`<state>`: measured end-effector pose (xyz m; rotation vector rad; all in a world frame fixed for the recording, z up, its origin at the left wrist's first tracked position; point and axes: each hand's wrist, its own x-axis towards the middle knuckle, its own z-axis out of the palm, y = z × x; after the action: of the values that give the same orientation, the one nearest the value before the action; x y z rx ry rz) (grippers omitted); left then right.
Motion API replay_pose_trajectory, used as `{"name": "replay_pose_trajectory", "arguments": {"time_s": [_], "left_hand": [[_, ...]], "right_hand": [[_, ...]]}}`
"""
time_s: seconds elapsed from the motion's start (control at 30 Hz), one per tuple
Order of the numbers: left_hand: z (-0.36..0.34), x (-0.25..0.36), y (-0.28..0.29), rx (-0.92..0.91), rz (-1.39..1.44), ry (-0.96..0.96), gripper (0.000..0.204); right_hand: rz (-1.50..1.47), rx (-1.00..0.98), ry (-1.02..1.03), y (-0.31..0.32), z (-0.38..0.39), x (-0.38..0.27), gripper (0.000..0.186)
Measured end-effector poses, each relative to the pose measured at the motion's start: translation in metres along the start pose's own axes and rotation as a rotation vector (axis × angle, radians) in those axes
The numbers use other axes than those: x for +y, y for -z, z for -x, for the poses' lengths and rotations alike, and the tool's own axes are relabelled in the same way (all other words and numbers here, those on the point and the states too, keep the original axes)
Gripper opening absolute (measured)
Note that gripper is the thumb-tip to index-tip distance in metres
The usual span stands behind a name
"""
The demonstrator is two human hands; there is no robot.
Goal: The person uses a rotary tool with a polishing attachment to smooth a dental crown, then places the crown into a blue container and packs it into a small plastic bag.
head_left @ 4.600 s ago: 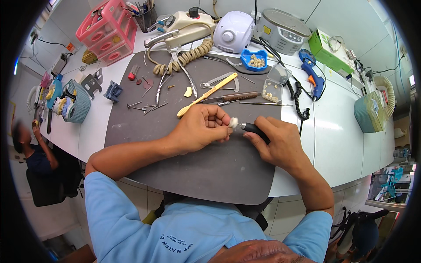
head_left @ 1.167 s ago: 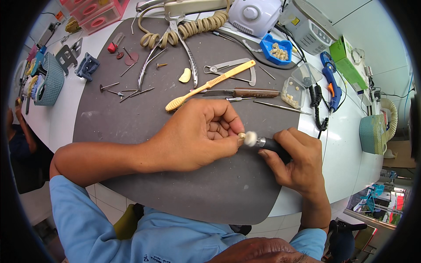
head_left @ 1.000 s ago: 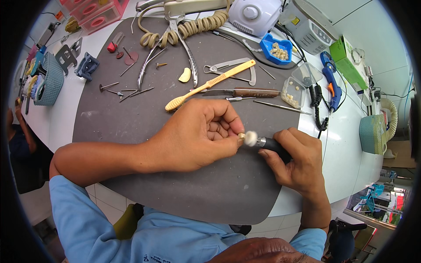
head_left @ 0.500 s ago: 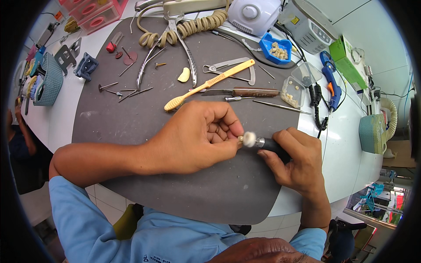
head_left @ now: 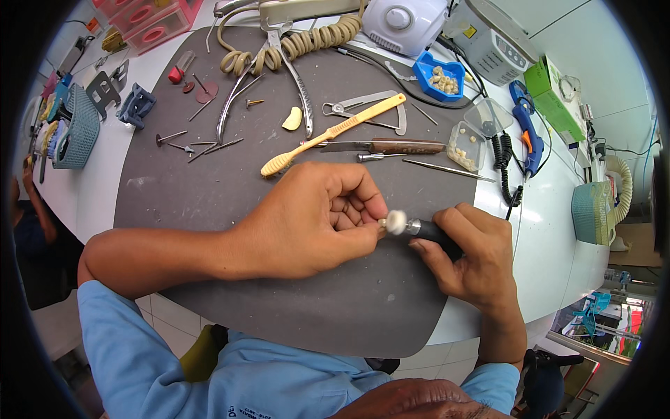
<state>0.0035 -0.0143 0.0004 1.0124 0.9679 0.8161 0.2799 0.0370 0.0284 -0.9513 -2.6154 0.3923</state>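
Observation:
My left hand [head_left: 307, 223] is closed in a pinch at the middle of the grey mat. Between its thumb and fingertips sits a small cream, tooth-like piece [head_left: 382, 224], mostly hidden by the fingers. Wrapped round the black grip of a rotary handpiece [head_left: 438, 236], my right hand [head_left: 478, 251] holds it from the right. A white polishing wheel [head_left: 396, 223] on the handpiece's metal tip is blurred, right beside the cream piece; whether they touch I cannot tell.
Beyond my hands lie a cream toothbrush [head_left: 335, 135], a wooden-handled knife [head_left: 401, 146], a caliper [head_left: 340, 109] and large metal pliers [head_left: 304, 98]. A blue tray [head_left: 457, 70] holds tooth-like pieces. A coiled beige cord [head_left: 324, 39] crosses the back; several small burs lie left.

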Motion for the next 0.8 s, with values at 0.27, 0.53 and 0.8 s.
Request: {"name": "replay_pose_trajectory", "arguments": {"time_s": [0.27,0.53,0.8], "left_hand": [[0.0001,-0.0029,0.0002,-0.002,0.027,-0.008,0.016],[-0.0003,-0.0076,-0.0005,0.002,0.102,-0.117,0.015],[0.0001,-0.0057,-0.0003,0.02,0.106,-0.092,0.013]], "right_hand": [[-0.071,0.065,-0.024,-0.0046,0.0019,0.0031,0.034],[-0.045,0.053,-0.023,-0.0048,0.0018,0.0018,0.035],[0.016,0.06,-0.031,-0.0061,0.0021,-0.0019,0.035]]}}
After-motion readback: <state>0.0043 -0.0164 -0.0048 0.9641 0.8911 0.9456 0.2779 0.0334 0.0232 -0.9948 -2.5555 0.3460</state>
